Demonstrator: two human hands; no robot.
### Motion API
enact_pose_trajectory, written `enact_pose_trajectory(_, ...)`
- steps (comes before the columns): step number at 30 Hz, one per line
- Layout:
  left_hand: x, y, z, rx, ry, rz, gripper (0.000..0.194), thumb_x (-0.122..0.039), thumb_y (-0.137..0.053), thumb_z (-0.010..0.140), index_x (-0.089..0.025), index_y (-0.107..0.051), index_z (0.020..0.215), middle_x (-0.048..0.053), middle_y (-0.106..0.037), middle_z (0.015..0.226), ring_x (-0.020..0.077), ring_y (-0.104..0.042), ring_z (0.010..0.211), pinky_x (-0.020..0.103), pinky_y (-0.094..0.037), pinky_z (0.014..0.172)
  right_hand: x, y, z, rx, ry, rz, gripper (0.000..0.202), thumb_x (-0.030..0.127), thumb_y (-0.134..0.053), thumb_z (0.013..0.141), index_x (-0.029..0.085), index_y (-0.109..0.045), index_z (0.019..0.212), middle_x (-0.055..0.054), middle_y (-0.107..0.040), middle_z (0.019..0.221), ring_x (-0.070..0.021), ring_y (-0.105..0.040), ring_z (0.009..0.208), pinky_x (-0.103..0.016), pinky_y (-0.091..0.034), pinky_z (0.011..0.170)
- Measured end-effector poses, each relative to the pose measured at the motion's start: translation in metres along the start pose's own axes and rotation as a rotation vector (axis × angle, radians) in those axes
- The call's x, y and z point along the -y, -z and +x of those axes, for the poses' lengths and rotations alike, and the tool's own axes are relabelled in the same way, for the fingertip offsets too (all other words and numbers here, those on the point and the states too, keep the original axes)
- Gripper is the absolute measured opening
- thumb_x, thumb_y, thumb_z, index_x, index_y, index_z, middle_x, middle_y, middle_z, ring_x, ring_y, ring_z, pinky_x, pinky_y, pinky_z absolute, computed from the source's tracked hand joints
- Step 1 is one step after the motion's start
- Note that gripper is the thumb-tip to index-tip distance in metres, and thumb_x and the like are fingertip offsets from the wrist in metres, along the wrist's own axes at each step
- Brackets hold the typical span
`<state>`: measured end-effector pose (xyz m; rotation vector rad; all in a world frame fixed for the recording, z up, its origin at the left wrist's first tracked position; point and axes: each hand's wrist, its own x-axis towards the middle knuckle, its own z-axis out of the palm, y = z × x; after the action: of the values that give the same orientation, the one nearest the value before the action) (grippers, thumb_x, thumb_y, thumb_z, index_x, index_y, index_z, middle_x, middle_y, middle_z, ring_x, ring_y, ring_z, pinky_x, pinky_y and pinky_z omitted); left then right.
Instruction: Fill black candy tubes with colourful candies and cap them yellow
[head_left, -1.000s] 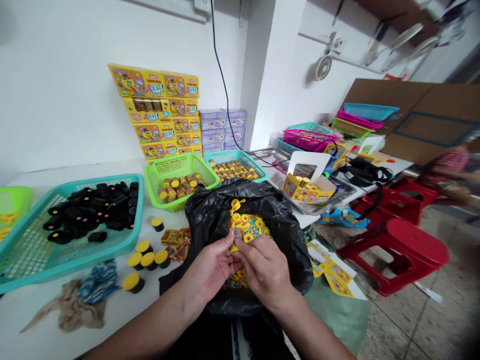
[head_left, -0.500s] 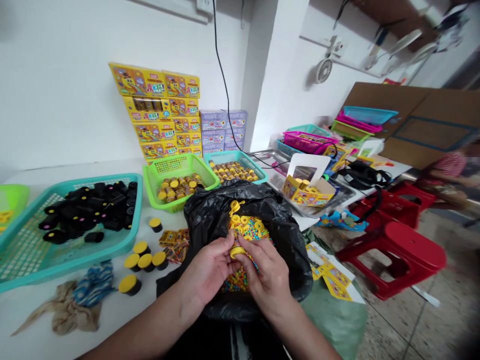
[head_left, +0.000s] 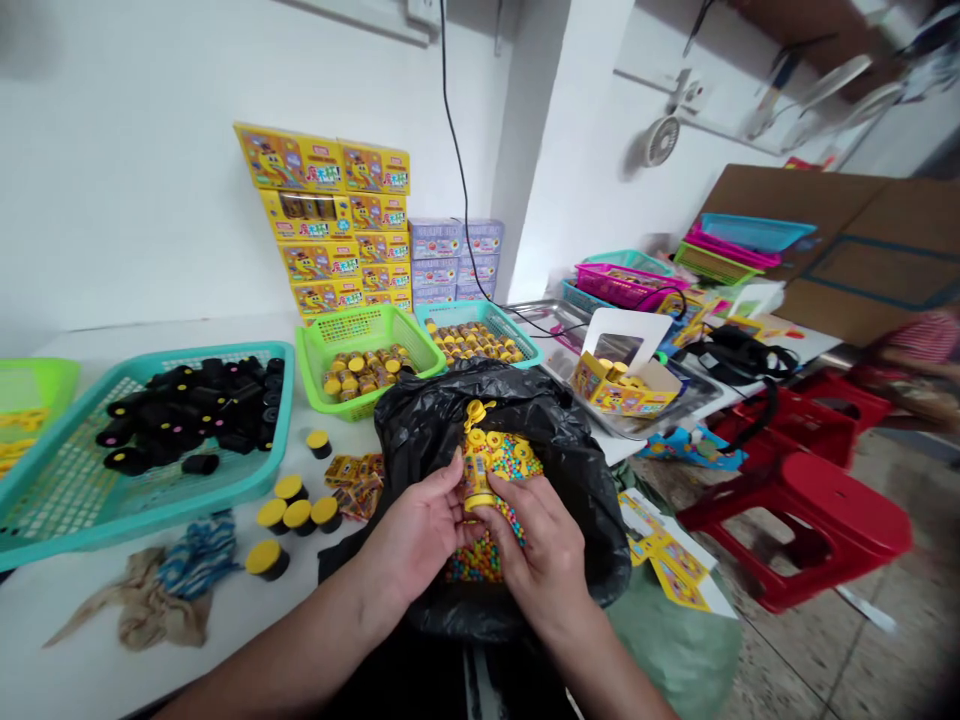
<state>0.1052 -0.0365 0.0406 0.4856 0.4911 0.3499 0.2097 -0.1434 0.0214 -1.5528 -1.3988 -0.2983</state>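
Observation:
A small labelled jar (head_left: 475, 478) with a yellow end is held over a bag-lined container. My right hand (head_left: 536, 535) pinches its lower end between thumb and fingers. My left hand (head_left: 420, 520) is against the jar's left side, thumb raised and fingers curled beneath it. Around them spreads a black plastic bag (head_left: 420, 425), holding many colourful little balls (head_left: 474, 560) and several yellow lids (head_left: 495, 439). Just left of the bag lie printed wrappers (head_left: 356, 482) and several black cups with yellow tops (head_left: 298, 514).
Left, a teal basket (head_left: 283, 420) holds black cups; green (head_left: 306, 345) and light blue baskets (head_left: 534, 345) hold filled jars. Yellow boxes (head_left: 319, 262) are stacked behind. An open carton (head_left: 626, 385) sits on a metal tray, with red stools (head_left: 840, 500) and a seated person at right.
The jar has come into clearer view, its label now showing between my hands. My left thumb has lifted slightly. The whole scene has shifted a little to the right.

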Motion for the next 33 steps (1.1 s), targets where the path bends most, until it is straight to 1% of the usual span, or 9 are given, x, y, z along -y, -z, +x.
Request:
enact_pose_trajectory(4, 0.005, 0.002, 0.003, -0.057, -0.02, 0.025, 0.019, -0.028, -0.074, 0.079, -0.012, -0.068, 0.087, 0.004, -0.066, 0.08, 0.0106, -0.058, 0.066, 0.022, -0.045, 0.063, -0.001, 0.0, -0.001, 0.013, 0.039, -0.022, 0.029, 0.011, -0.061, 0.087, 0.017, -0.062, 0.116, -0.008, -0.067, 0.088, -0.0192, -0.062, 0.079, -0.033, -0.053, 0.07)
enact_pose_trajectory(9, 0.013, 0.002, -0.002, -0.09, -0.063, 0.063, 0.017, -0.026, -0.076, 0.076, -0.011, -0.068, 0.08, 0.005, -0.068, 0.077, 0.0136, -0.06, 0.07, 0.025, -0.045, 0.069, -0.004, -0.001, 0.0, 0.003, 0.122, 0.0, 0.031, 0.004, -0.058, 0.086, 0.016, -0.063, 0.114, -0.006, -0.068, 0.082, -0.0173, -0.061, 0.073, -0.031, -0.052, 0.065)
enact_pose_trajectory(12, 0.013, 0.0, -0.005, -0.096, -0.05, 0.062, 0.019, -0.028, -0.075, 0.077, -0.011, -0.068, 0.079, 0.005, -0.067, 0.073, 0.0147, -0.06, 0.069, 0.027, -0.046, 0.07, -0.004, -0.001, -0.001, 0.004, 0.138, -0.01, 0.028, 0.003, -0.057, 0.086, 0.016, -0.065, 0.109, -0.005, -0.066, 0.077, -0.0171, -0.059, 0.069, -0.031, -0.05, 0.062)
enact_pose_trajectory(16, 0.012, 0.0, -0.005, -0.067, -0.028, 0.072, 0.024, -0.035, -0.072, 0.08, -0.011, -0.068, 0.081, 0.006, -0.067, 0.073, 0.0153, -0.06, 0.067, 0.029, -0.045, 0.068, -0.001, 0.0, -0.001, 0.012, 0.071, 0.001, 0.026, 0.007, -0.058, 0.087, 0.019, -0.065, 0.109, -0.006, -0.066, 0.081, -0.0174, -0.061, 0.072, -0.032, -0.052, 0.065)
enact_pose_trajectory(19, 0.013, -0.001, -0.005, -0.082, -0.048, 0.053, 0.019, -0.03, -0.074, 0.078, -0.012, -0.068, 0.084, 0.006, -0.068, 0.077, 0.0143, -0.061, 0.068, 0.027, -0.046, 0.069, 0.0, 0.0, 0.0, 0.0, 0.024, 0.043, 0.026, 0.008, -0.059, 0.087, 0.019, -0.064, 0.111, -0.006, -0.065, 0.082, -0.0167, -0.061, 0.073, -0.03, -0.051, 0.064)
enact_pose_trajectory(25, 0.014, -0.001, -0.006, -0.052, -0.02, 0.067, 0.015, -0.027, -0.068, 0.083, -0.012, -0.066, 0.082, 0.006, -0.067, 0.076, 0.0152, -0.062, 0.07, 0.027, -0.047, 0.069, 0.001, 0.001, 0.002, -0.022, 0.071, 0.023, 0.02, 0.007, -0.058, 0.087, 0.018, -0.066, 0.101, -0.003, -0.064, 0.073, -0.0158, -0.058, 0.065, -0.029, -0.049, 0.059)
enact_pose_trajectory(29, 0.008, 0.0, -0.005, -0.016, 0.028, 0.044, 0.015, -0.025, -0.061, 0.087, -0.011, -0.067, 0.089, 0.008, -0.068, 0.081, 0.0155, -0.063, 0.071, 0.028, -0.048, 0.07, 0.0, 0.002, 0.0, -0.02, 0.0, 0.004, 0.022, 0.012, -0.059, 0.088, 0.019, -0.064, 0.109, -0.006, -0.067, 0.083, -0.017, -0.063, 0.074, -0.03, -0.053, 0.066)
enact_pose_trajectory(31, 0.005, 0.001, -0.004, -0.006, 0.037, 0.032, 0.022, -0.029, -0.058, 0.09, -0.01, -0.068, 0.093, 0.009, -0.068, 0.084, 0.0149, -0.062, 0.07, 0.026, -0.048, 0.066, 0.0, 0.001, 0.0, -0.024, -0.032, 0.004, 0.023, 0.014, -0.06, 0.088, 0.019, -0.063, 0.11, -0.006, -0.067, 0.085, -0.0178, -0.064, 0.076, -0.031, -0.054, 0.068)
enact_pose_trajectory(33, 0.004, 0.003, -0.003, -0.027, 0.019, 0.041, 0.026, -0.035, -0.06, 0.089, -0.011, -0.069, 0.091, 0.008, -0.067, 0.081, 0.0129, -0.06, 0.065, 0.024, -0.045, 0.059, -0.001, 0.001, 0.0, -0.02, -0.019, 0.004, 0.022, 0.014, -0.06, 0.088, 0.02, -0.063, 0.109, -0.006, -0.069, 0.086, -0.0184, -0.065, 0.077, -0.032, -0.054, 0.07)
